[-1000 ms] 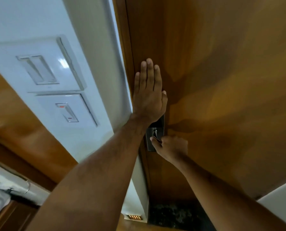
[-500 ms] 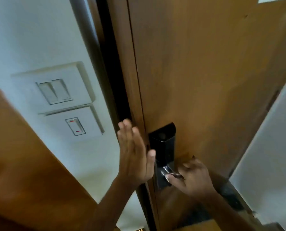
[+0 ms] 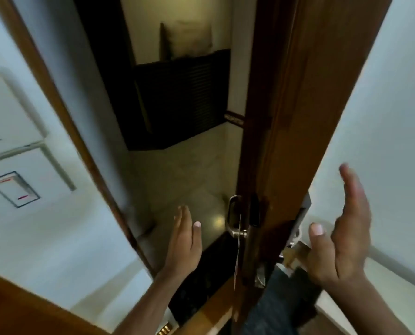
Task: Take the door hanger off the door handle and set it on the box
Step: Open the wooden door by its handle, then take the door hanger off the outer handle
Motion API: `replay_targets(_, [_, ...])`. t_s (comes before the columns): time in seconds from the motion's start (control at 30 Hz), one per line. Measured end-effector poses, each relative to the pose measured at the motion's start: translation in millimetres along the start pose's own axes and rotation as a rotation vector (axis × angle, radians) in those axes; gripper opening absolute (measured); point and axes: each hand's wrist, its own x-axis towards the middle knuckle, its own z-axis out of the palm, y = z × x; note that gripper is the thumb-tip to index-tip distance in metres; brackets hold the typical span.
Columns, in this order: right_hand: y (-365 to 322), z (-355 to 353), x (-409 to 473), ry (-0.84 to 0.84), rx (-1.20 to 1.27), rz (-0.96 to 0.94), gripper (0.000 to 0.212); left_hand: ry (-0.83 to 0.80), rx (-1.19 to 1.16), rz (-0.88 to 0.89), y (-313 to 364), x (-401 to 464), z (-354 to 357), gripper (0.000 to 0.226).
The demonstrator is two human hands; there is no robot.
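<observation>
The wooden door (image 3: 298,117) stands open and I see it edge-on. On its outer side a silver door handle (image 3: 234,221) sticks out, and a thin door hanger (image 3: 238,257) hangs from it, seen edge-on with a reddish lower end. My left hand (image 3: 184,243) is open with flat fingers, a short way left of the handle, touching nothing. My right hand (image 3: 341,233) is open on the inner side of the door, near the inner handle (image 3: 296,235), holding nothing. No box is in view.
A wooden door frame (image 3: 64,131) runs down the left, with white wall switches (image 3: 15,187) beside it. Beyond the doorway lies a pale tiled floor (image 3: 182,177) and a dark cabinet (image 3: 177,100). A white wall (image 3: 383,117) is at right.
The door has swung open, showing the hallway and the outer handle with the hanger. My right hand let go of the inner handle and opened. My left hand left the door edge.
</observation>
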Motion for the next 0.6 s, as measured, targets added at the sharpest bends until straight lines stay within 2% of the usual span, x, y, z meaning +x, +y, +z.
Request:
replay_targets(0.07, [-2.8,-18.8,34.0,0.096,-0.098,-0.254,0.077,-0.152,-0.132,-0.114,14.5,7.9,38.0,0.059])
replay_targets(0.1, [0.6,-21.8,46.4,0.106,-0.141,-0.324,0.081,-0.205,-0.235,-0.148,20.2,9.4,50.8,0.054])
replay_targets(0.17, [16.0,-44.6,54.7,0.141,-0.266,-0.385,0.09,-0.379,-0.404,-0.124,46.0,14.0,83.1,0.035])
replay_targets(0.23, [32.9,-69.6,50.7,0.158,-0.44,-0.453,0.096,-0.569,-0.529,-0.096,69.6,16.4,113.3,0.03])
replay_targets(0.37, [56.7,-104.1,44.6,0.038,-0.748,-0.681,0.105,-0.805,-0.43,-0.084,90.6,16.0,158.7,0.03])
replay_targets(0.47, [72.3,-129.5,52.0,-0.021,-0.846,-0.692,0.11,-0.882,-0.346,-0.091,108.2,13.3,180.6,0.018])
replay_targets(0.6, [89.0,-159.5,58.0,-0.07,-0.947,-0.654,0.111,-0.963,-0.473,-0.088,122.5,15.8,203.7,0.01])
